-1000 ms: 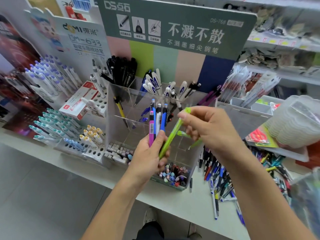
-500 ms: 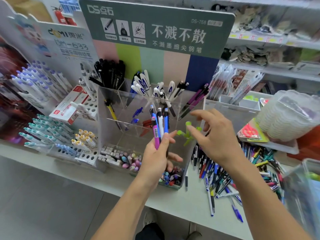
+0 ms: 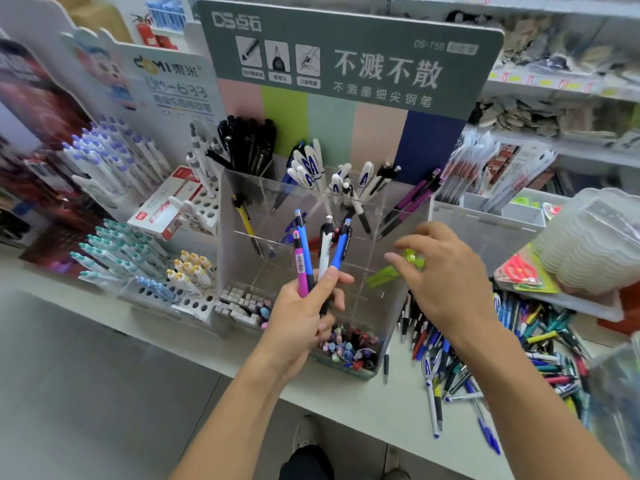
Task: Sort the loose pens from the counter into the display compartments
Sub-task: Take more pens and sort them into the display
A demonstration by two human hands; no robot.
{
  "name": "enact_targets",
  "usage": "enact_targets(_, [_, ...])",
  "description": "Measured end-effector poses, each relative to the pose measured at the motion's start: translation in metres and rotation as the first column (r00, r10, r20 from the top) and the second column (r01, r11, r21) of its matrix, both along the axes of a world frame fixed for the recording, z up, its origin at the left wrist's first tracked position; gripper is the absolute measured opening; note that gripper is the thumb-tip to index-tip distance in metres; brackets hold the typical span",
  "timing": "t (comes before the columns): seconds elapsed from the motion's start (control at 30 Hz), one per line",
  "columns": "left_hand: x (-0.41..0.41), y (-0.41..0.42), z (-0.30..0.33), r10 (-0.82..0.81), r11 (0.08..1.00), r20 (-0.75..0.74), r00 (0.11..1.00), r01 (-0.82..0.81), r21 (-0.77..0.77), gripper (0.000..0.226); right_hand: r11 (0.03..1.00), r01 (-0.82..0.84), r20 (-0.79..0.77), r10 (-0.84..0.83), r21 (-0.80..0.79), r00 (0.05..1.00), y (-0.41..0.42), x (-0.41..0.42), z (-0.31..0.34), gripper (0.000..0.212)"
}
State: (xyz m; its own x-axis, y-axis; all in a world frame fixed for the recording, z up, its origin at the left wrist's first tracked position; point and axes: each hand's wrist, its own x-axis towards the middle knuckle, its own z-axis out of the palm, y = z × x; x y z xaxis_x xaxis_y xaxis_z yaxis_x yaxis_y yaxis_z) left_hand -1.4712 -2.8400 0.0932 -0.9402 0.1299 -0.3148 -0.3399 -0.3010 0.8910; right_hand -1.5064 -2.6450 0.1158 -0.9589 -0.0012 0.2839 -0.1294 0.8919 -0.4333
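My left hand (image 3: 304, 306) grips a small bunch of pens (image 3: 320, 252) upright in front of the clear display box (image 3: 242, 216): a pink one, two blue ones and a white one. My right hand (image 3: 446, 271) hovers over the box's right side, fingers loosely spread and holding nothing. Green pens (image 3: 384, 276) lie in the compartment just below its fingers. A heap of loose pens (image 3: 540, 348) covers the counter to the right of the box. Back compartments hold black, white-blue and purple pens.
A white peg rack (image 3: 194, 299) with teal, purple and yellow-capped pens stands left of the box. The box's front trays hold erasers (image 3: 242, 303) and small caps. A stack of clear plastic lids (image 3: 588, 244) sits at the right. The counter edge (image 3: 346, 410) runs near me.
My right hand let the green pen go into the right compartment and has opened above it. The left hand keeps its bunch of pens, held a little higher.
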Motion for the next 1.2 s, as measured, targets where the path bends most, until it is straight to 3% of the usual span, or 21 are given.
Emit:
enact_targets(0.07, [0.004, -0.009, -0.003, -0.035, 0.999, -0.004, 0.999, 0.035, -0.016, 0.029, 0.994, 0.057, -0.097, -0.048, 0.094, 0.994, -0.005, 0.007, 0.012, 0.023])
enact_targets(0.13, [0.007, -0.016, -0.004, -0.077, 0.996, 0.008, 0.997, 0.077, -0.038, 0.030, 0.996, 0.036, -0.139, -0.024, 0.084, 0.990, -0.015, 0.012, 0.024, 0.028])
enact_targets(0.23, [0.012, -0.023, -0.005, -0.168, 0.982, 0.004, 0.986, 0.168, -0.089, 0.034, 0.966, -0.121, 0.101, 0.147, -0.230, 0.984, -0.041, 0.011, 0.029, 0.026])
enact_targets(0.33, [0.016, -0.027, -0.004, -0.179, 0.977, -0.010, 0.984, 0.176, -0.122, 0.037, 0.790, -0.083, 0.219, 0.267, -0.607, 0.938, -0.059, 0.005, 0.023, 0.008])
enact_targets(0.4, [0.017, -0.030, -0.008, -0.097, 0.988, 0.026, 0.995, 0.100, -0.121, 0.034, 0.635, 0.036, 0.217, 0.210, -0.771, 0.953, -0.057, 0.000, 0.022, 0.010])
enact_targets(0.47, [0.017, -0.036, -0.015, -0.046, 0.972, 0.025, 0.999, 0.051, -0.229, 0.028, 0.527, 0.111, 0.207, 0.127, -0.842, 0.970, -0.048, -0.005, 0.026, 0.017])
enact_targets(0.53, [0.017, -0.041, -0.021, -0.060, 0.937, -0.005, 0.998, 0.055, -0.346, 0.025, 0.557, 0.093, 0.213, 0.155, -0.825, 0.965, -0.041, -0.008, 0.030, 0.019])
enact_targets(0.6, [0.018, -0.042, -0.021, -0.107, 0.887, -0.047, 0.993, 0.074, -0.456, 0.024, 0.690, -0.014, 0.278, 0.309, -0.723, 0.909, -0.044, -0.006, 0.030, 0.015])
enact_targets(0.67, [0.019, -0.043, -0.023, -0.218, 0.770, -0.128, 0.968, 0.090, -0.632, 0.031, 0.781, -0.146, 0.345, 0.424, -0.607, 0.837, -0.057, -0.002, 0.023, 0.016])
enact_targets(0.73, [0.021, -0.045, -0.026, -0.295, 0.692, -0.152, 0.943, 0.102, -0.714, 0.037, 0.769, -0.159, 0.339, 0.445, -0.619, 0.829, -0.068, -0.001, 0.015, 0.020])
enact_targets(0.8, [0.022, -0.049, -0.025, -0.312, 0.738, -0.117, 0.943, 0.163, -0.654, 0.049, 0.688, -0.119, 0.327, 0.481, -0.716, 0.813, -0.075, -0.001, 0.013, 0.014])
enact_targets(0.9, [0.023, -0.056, -0.019, -0.301, 0.875, -0.017, 0.954, 0.269, -0.402, 0.059, 0.608, -0.066, 0.338, 0.526, -0.791, 0.780, -0.076, -0.004, 0.012, 0.003])
enact_targets(1.0, [0.023, -0.058, -0.011, -0.274, 0.939, 0.022, 0.961, 0.273, -0.209, 0.039, 0.601, -0.026, 0.380, 0.538, -0.799, 0.753, -0.072, -0.008, 0.010, 0.008])
enact_targets(1.07, [0.023, -0.055, -0.007, -0.219, 0.956, 0.008, 0.976, 0.216, -0.201, 0.024, 0.599, 0.016, 0.420, 0.542, -0.801, 0.728, -0.069, -0.010, 0.010, 0.010])
enact_targets(1.2, [0.020, -0.048, -0.009, -0.087, 0.959, -0.026, 0.996, 0.076, -0.273, 0.024, 0.625, 0.018, 0.436, 0.523, -0.780, 0.732, -0.057, -0.011, 0.012, 0.006])
